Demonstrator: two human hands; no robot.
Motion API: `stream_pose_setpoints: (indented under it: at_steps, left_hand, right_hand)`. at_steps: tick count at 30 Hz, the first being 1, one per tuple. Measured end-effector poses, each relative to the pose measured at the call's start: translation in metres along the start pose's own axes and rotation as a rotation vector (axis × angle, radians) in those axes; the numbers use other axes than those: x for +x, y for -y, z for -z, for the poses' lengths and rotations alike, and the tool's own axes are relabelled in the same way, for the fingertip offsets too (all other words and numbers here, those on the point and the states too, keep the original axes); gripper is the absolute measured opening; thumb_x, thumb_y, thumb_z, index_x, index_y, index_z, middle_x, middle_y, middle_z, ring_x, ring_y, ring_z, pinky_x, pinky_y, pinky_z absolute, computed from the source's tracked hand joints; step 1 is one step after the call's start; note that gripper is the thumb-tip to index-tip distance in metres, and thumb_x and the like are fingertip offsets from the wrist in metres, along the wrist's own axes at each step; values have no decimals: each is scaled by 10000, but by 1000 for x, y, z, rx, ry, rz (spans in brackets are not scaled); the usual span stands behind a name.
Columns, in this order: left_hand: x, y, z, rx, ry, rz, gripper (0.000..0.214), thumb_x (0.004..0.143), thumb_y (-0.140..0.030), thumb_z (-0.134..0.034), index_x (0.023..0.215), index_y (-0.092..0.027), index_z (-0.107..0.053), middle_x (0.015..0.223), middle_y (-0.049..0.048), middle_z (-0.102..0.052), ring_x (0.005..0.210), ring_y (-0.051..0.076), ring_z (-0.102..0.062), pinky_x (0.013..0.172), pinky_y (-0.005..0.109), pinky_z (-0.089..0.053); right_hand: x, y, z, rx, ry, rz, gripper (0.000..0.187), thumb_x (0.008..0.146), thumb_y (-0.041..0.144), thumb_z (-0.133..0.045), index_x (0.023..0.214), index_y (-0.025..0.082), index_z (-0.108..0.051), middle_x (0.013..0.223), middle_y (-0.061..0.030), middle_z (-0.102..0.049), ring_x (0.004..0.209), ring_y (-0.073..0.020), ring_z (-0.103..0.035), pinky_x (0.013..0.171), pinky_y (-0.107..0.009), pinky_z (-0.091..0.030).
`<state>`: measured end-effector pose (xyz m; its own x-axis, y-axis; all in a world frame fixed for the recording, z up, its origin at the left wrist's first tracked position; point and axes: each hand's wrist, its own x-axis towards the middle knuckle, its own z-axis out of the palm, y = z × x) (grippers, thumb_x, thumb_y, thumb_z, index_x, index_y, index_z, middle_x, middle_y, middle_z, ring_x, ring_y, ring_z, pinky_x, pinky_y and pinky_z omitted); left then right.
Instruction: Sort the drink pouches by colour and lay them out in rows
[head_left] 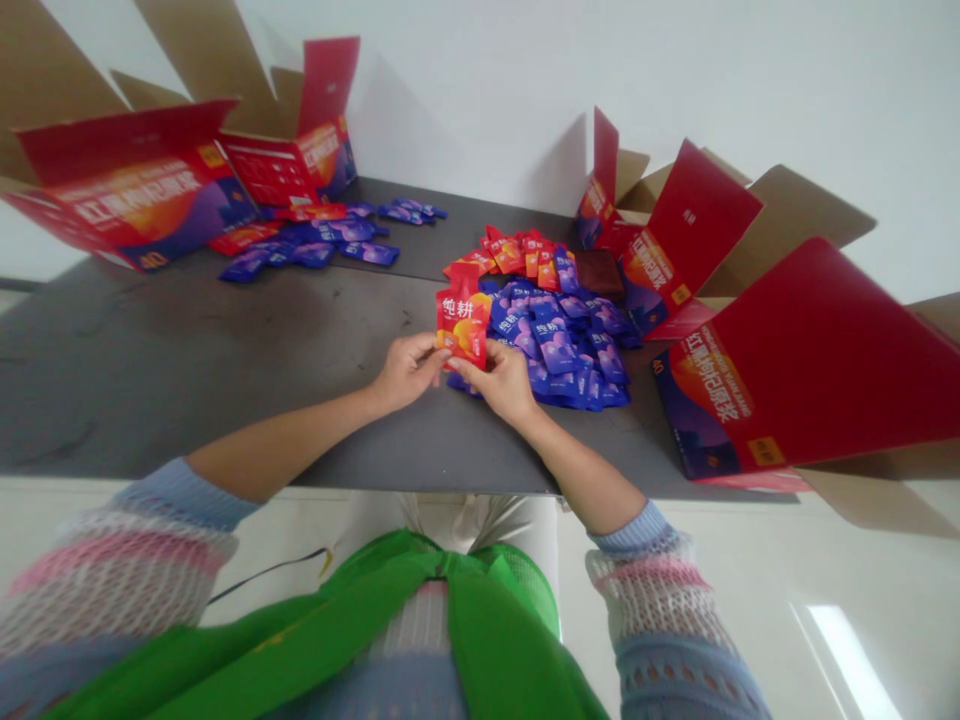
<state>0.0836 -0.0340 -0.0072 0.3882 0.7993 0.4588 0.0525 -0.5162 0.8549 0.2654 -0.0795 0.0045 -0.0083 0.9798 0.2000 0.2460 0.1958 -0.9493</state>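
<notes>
My left hand (pixel 405 368) and my right hand (pixel 501 380) both pinch the lower edge of a stack of red pouches (pixel 463 318), held upright over the dark table (pixel 225 370). Just to the right lies a heap of blue pouches (pixel 566 345). Behind that heap sits a small pile of red pouches (pixel 517 252).
Open red-and-purple cartons stand at the far left (pixel 142 190), the back left (pixel 300 160) and along the right (pixel 787 380), with another at the back right (pixel 675 240). More blue pouches (pixel 322 245) lie scattered at the back left. A white wall rises behind the table.
</notes>
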Motion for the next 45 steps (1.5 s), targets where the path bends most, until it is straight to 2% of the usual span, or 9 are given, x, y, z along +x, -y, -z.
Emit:
stream_pose_setpoints:
  at_steps: [6, 12, 15, 18, 22, 29, 36, 40, 45]
  left_hand:
    - [5, 13, 4, -238, 31, 84, 441, 794, -569, -806, 773, -139, -710, 682, 46, -703, 504, 126, -616, 449, 229, -525]
    - [6, 5, 1, -383, 45, 149, 406, 734, -481, -883, 796, -117, -714, 720, 56, -722, 499, 109, -608, 434, 208, -537]
    - [5, 0, 1, -394, 50, 165, 389, 732, -455, -893, 782, -113, -716, 697, 45, -714, 464, 90, -585, 418, 192, -518]
    - [5, -2, 2, -398, 41, 179, 377, 717, -441, -904, 757, -118, -713, 687, 38, -711, 443, 81, -569, 401, 185, -499]
    - [7, 2, 4, -404, 45, 215, 357, 697, -420, -913, 768, -121, -731, 692, 49, -725, 477, 105, -601, 398, 187, -495]
    - [3, 17, 7, -539, 176, 280, 379, 719, -460, -884, 820, -118, -757, 672, 60, -731, 469, 123, -614, 410, 196, -498]
    - [6, 9, 5, -363, 53, 226, 402, 724, -491, -896, 767, -127, -732, 693, 39, -719, 469, 99, -602, 441, 199, -523]
    - [7, 4, 6, -300, 85, 204, 433, 748, -538, -873, 750, -134, -715, 629, 21, -683, 439, 95, -593, 437, 193, -513]
    - [7, 6, 6, -312, 112, 228, 447, 741, -554, -874, 762, -142, -703, 635, 16, -681, 444, 101, -605, 431, 193, -514]
  right_hand:
    - [-3, -1, -2, -36, 112, 35, 576, 909, 745, -578, 704, 208, -607, 567, 17, -622, 443, -102, -548, 500, -217, -428]
    - [-2, 7, 9, -177, 144, 161, 624, 969, 701, -531, 597, 204, -588, 482, 24, -586, 427, -95, -544, 522, -206, -421]
    - [-1, 5, 9, -207, 95, 199, 647, 955, 707, -545, 555, 199, -570, 453, 21, -570, 417, -91, -509, 490, -209, -374]
    - [0, -1, 5, -170, 48, 178, 638, 927, 719, -578, 560, 196, -575, 461, 21, -580, 408, -89, -499, 468, -211, -356]
    - [-2, -5, -2, -124, 65, 102, 597, 890, 742, -620, 659, 192, -640, 529, 18, -641, 421, -96, -555, 479, -203, -399]
    - [-7, 2, -2, -249, 156, 109, 732, 984, 754, -434, 548, 196, -620, 445, 11, -575, 424, -88, -552, 540, -195, -430]
    - [-1, -4, 2, -244, 68, 99, 765, 961, 805, -404, 502, 211, -555, 431, 11, -552, 444, -93, -537, 551, -201, -413]
    - [0, -6, 2, -273, 46, 132, 798, 970, 825, -314, 490, 216, -500, 429, 11, -530, 444, -95, -516, 571, -211, -405]
    - [2, -4, 4, -430, 4, 177, 787, 998, 804, -226, 550, 213, -487, 474, 3, -512, 480, -113, -500, 536, -236, -309]
